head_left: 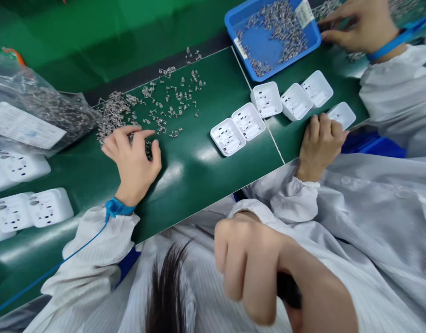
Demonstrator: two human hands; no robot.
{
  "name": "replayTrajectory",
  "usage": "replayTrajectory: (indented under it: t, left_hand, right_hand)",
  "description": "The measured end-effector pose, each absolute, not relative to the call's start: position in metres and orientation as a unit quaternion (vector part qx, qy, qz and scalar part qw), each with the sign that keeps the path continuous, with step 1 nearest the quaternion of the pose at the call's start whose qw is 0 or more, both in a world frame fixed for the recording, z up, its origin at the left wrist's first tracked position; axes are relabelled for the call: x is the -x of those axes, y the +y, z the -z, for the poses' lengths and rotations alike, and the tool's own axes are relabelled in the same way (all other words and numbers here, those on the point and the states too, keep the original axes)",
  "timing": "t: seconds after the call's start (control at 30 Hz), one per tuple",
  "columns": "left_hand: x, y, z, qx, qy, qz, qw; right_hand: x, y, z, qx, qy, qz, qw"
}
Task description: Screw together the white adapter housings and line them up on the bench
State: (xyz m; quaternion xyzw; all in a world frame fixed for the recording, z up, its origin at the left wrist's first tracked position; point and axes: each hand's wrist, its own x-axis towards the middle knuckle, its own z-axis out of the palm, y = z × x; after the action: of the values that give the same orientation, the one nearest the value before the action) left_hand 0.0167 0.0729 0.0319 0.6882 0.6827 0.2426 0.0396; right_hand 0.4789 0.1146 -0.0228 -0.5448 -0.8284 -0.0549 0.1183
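My left hand (133, 157) wears a blue wrist strap and rests on the green belt (192, 171) at the edge of a scattered pile of small metal parts (164, 99). Its fingers are curled, pinching a few parts against the thumb. My right hand (249, 268) is raised close to the camera in a fist, blurred, with a dark object (289, 291) partly hidden behind it. Several open white plastic housings (247, 120) lie in a row on the belt to the right of the pile.
A clear bag of metal parts (32, 111) lies at the left above finished white socket blocks (42, 208). A blue tray of parts (268, 41) sits at the back. A co-worker's hands (320, 143) (359, 23) work beside the housings and the tray.
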Motion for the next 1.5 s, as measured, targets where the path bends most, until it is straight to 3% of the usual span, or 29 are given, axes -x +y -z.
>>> replayTrajectory:
  t: [0.1, 0.13, 0.2, 0.43, 0.63, 0.77, 0.97, 1.1, 1.33, 1.5]
  left_hand:
    - [-0.008, 0.069, -0.029, -0.686, 0.690, -0.229, 0.020]
    - [-0.006, 0.070, -0.028, -0.684, 0.693, -0.226, 0.017]
    - [-0.006, 0.076, -0.026, -0.683, 0.697, -0.216, 0.012]
    - [-0.016, 0.098, -0.020, -0.705, 0.680, -0.197, 0.042]
    - [-0.011, 0.098, -0.023, -0.728, 0.640, -0.236, 0.066]
    - [0.004, 0.082, -0.039, -0.707, 0.667, -0.231, 0.034]
    - [0.009, 0.065, -0.040, -0.689, 0.704, -0.170, 0.026]
    - [0.004, 0.069, -0.035, -0.695, 0.700, -0.159, 0.038]
    - [0.007, 0.060, -0.037, -0.703, 0.695, -0.144, 0.043]
    - [0.016, 0.047, -0.028, -0.695, 0.694, -0.183, 0.046]
  right_hand:
    - [-0.482, 0.118, 0.031, 0.467, -0.753, -0.181, 0.427]
    - [-0.483, 0.120, 0.034, 0.423, -0.722, -0.237, 0.494]
    - [-0.487, 0.125, 0.039, 0.383, -0.695, -0.289, 0.536]
    - [-0.492, 0.122, 0.037, 0.474, -0.729, -0.205, 0.449]
    - [-0.497, 0.124, 0.031, 0.513, -0.664, -0.256, 0.480]
    - [-0.452, 0.123, -0.010, 0.397, -0.717, -0.294, 0.491]
    - [-0.253, 0.045, -0.074, 0.176, -0.895, -0.333, 0.241]
    - [-0.188, 0.010, -0.083, 0.043, -0.922, -0.320, 0.212]
    - [-0.196, 0.028, -0.079, 0.109, -0.928, -0.275, 0.226]
    - [-0.185, 0.056, -0.071, 0.308, -0.933, -0.162, 0.090]
